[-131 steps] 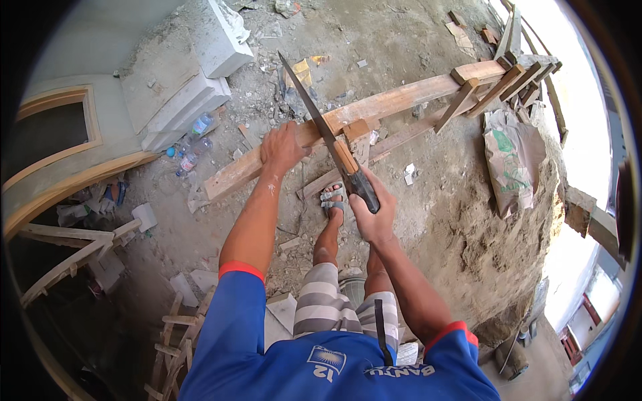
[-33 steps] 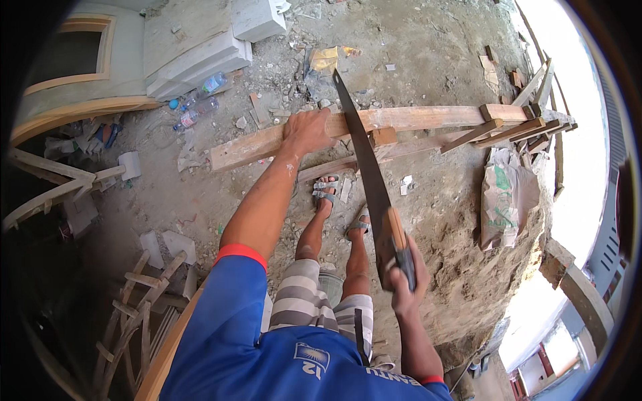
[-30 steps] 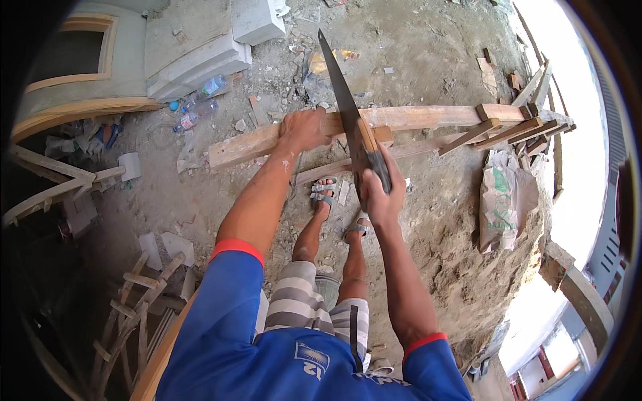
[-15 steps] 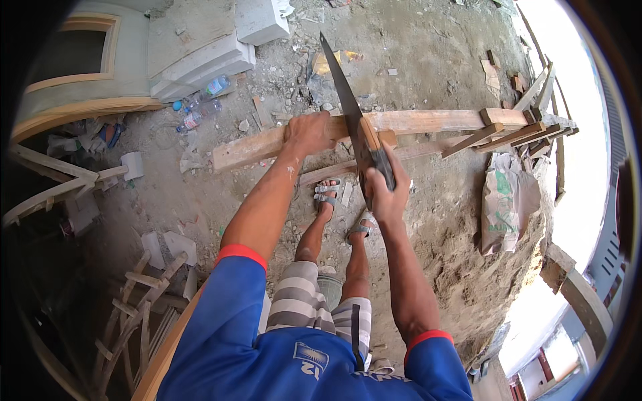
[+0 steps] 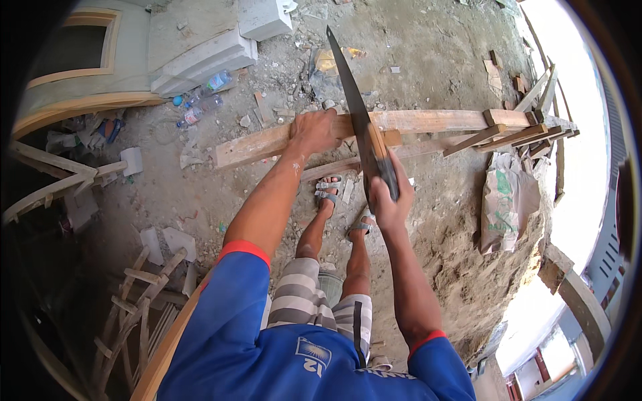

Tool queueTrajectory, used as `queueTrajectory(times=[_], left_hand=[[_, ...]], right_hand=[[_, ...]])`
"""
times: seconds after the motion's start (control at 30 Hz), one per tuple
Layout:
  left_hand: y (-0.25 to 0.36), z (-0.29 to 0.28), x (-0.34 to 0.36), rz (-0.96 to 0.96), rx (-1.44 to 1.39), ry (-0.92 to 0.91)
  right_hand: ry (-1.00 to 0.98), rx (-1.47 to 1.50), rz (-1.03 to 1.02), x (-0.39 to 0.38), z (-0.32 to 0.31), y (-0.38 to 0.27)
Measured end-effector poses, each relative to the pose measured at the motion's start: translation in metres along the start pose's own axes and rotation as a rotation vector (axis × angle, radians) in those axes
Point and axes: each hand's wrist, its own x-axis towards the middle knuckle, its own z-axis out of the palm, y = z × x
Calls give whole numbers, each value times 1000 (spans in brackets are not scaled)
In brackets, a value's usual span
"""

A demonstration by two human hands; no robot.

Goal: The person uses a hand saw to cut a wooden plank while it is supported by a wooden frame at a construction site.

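Observation:
My right hand [image 5: 390, 200] is closed round the handle of a handsaw [image 5: 358, 103]. Its long dark blade points away from me and crosses a wooden plank [image 5: 257, 148]. My left hand [image 5: 314, 132] presses and grips the plank just left of the blade, its fingers wrapped over the far edge. The plank stretches across in front of me at about knee height or higher, its left end jutting free. Beneath the saw a short wooden block [image 5: 390, 138] shows beside the plank. Where the teeth meet the wood is hidden by the blade.
Wooden slats [image 5: 511, 137] join the plank's right end to a frame. A paper sack [image 5: 505, 204] lies to the right. Plastic bottles [image 5: 194, 115], rubble and white blocks [image 5: 264, 19] litter the left and far ground. A wooden ladder-like frame [image 5: 137, 307] stands at lower left.
The handsaw has shifted slightly to the right, and my right hand with its handle sits a little closer to me. My left hand keeps its hold on the plank.

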Motion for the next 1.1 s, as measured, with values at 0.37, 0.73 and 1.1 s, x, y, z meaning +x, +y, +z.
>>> queueTrajectory(times=[0.37,0.73,1.1], left_hand=[[-19,-5,-12,-67,3,-80],[-17,-6,-7,-70,-21,-116],[5,-1,5,3,-29,-36]], right_hand=[[-70,-78,79,-158,-76,-33],[-56,-14,-38,-50,-19,-5],[-47,149,217,78,24,-24]])
